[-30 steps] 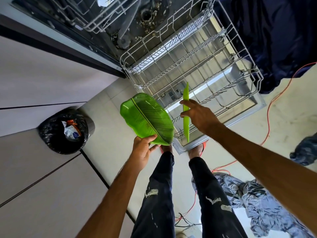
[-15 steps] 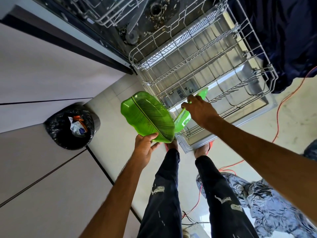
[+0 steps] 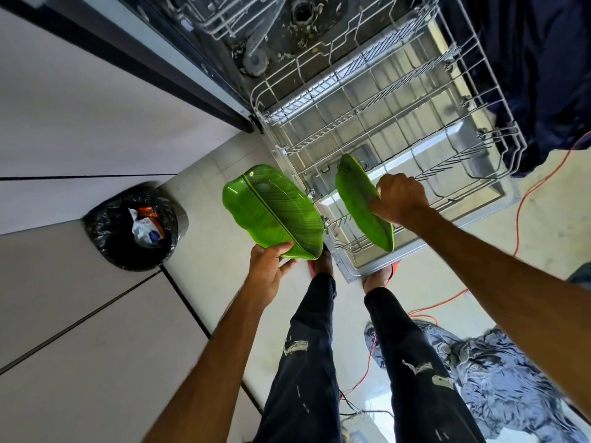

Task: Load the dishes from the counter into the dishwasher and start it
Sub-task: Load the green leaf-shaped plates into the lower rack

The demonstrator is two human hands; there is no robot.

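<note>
leaf plates: 2, both green. left plate [image 3: 271, 209] sits at 9 o'clock of right plate [image 3: 358, 199]
grips: 2. left grip [image 3: 268, 270], right grip [image 3: 399, 199], one plate in each
dishwasher racks: 2. lower rack [image 3: 377, 123], upper rack [image 3: 220, 14] at its 11 o'clock, cut off by the frame
bin [image 3: 105, 247]: 1, at 9 o'clock of the plates
orange cable [image 3: 519, 219]: 1 run at 3 o'clock; can't tell if the floor loops at 6 o'clock are the same cable
grey cloth heap [image 3: 499, 372]: 1, at 5 o'clock
</note>
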